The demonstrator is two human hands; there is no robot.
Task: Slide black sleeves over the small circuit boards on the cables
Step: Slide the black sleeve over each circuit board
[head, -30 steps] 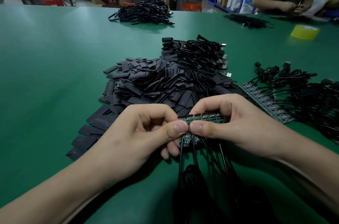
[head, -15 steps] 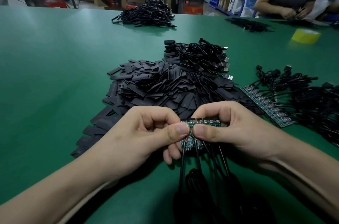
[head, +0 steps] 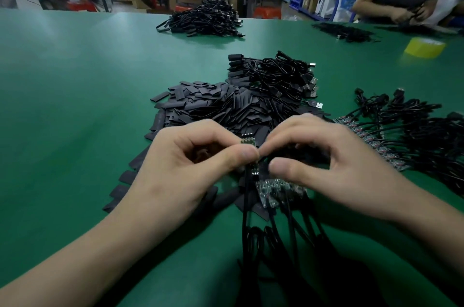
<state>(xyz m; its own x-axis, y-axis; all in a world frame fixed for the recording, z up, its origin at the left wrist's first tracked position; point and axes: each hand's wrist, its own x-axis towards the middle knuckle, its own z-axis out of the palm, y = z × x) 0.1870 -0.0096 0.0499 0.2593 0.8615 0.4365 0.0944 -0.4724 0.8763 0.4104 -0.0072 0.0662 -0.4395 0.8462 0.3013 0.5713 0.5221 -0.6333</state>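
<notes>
1. Fingers (head: 247,154) of the left hand (head: 185,168) pinch one circuit board (head: 248,142), now split from the board strip (head: 278,188), just nearside of the sleeve pile (head: 216,108).
2. Right hand (head: 334,163) curled, blurred; grip cannot be told.

On the table (head: 75,105) the sleeve heap (head: 213,108) lies just behind the left hand (head: 180,173) and right hand (head: 334,168), with a single board (head: 248,142) between them. A cable bundle (head: 281,75) touches the heap's far right side. To its right runs a row of boards (head: 376,140) (cables trailing off rightward). Another cable heap (head: 206,20) sits at the far edge, and a tape roll (head: 425,47) far right.
</notes>
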